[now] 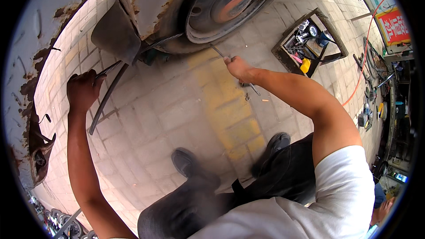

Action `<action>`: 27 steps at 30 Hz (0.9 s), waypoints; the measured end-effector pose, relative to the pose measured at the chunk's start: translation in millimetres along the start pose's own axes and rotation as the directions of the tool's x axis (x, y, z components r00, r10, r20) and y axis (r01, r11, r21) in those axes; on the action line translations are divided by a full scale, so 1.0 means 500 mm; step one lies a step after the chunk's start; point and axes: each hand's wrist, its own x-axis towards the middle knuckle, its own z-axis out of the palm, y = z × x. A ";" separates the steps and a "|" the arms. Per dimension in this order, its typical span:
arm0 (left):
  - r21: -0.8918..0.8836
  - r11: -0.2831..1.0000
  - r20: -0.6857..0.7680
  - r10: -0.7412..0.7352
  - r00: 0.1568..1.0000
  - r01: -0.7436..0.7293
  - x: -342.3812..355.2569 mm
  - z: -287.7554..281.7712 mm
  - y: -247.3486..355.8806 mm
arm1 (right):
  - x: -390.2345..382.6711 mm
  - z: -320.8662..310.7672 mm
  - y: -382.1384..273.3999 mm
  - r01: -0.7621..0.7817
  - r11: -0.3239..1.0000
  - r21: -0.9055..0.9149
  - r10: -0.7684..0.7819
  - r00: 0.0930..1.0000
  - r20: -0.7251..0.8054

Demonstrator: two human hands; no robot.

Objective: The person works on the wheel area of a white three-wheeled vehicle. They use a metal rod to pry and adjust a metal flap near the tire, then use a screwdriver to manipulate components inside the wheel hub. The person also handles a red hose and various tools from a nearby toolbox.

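My left hand (pixel 85 90) is closed around a thin dark rod (pixel 110 67) whose far end reaches toward the black mud flap (pixel 114 30) of a rusty vehicle. Just right of that hand, a longer dark bar (pixel 106 102) slants down from below the flap. My right hand (pixel 239 69) grips a slim metal rod (pixel 217 51); one end points at the tyre below the wheel (pixel 232 6), the other sticks out beneath the wrist. What the rods touch under the vehicle is hidden in shadow.
An open box (pixel 290 57) of tools and cans stands right of the wheel. An orange hose (pixel 364 59) runs past a red-and-white sign (pixel 393 24). Tools and parts litter the right side. Rusty bodywork (pixel 26 57) curves along the left. Another person's hand (pixel 384 209) shows at lower right.
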 end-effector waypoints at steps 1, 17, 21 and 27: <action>0.001 1.000 -0.027 -0.020 0.999 0.020 -0.030 -0.003 0.032 | 0.001 -0.002 0.003 -0.003 1.000 0.007 0.003 1.000 0.008; -0.615 0.038 0.733 -0.340 0.589 0.788 -0.223 0.146 0.593 | -0.026 0.000 0.005 -0.115 0.965 0.235 0.062 0.974 0.220; -0.645 0.035 0.698 -0.380 0.607 0.764 -0.216 0.196 0.624 | -0.059 -0.005 -0.016 -0.101 0.972 0.214 0.036 0.957 0.287; -0.652 -0.027 0.708 -0.379 0.596 0.757 -0.184 0.169 0.628 | -0.113 -0.005 -0.049 -0.123 0.958 0.257 0.001 0.904 0.428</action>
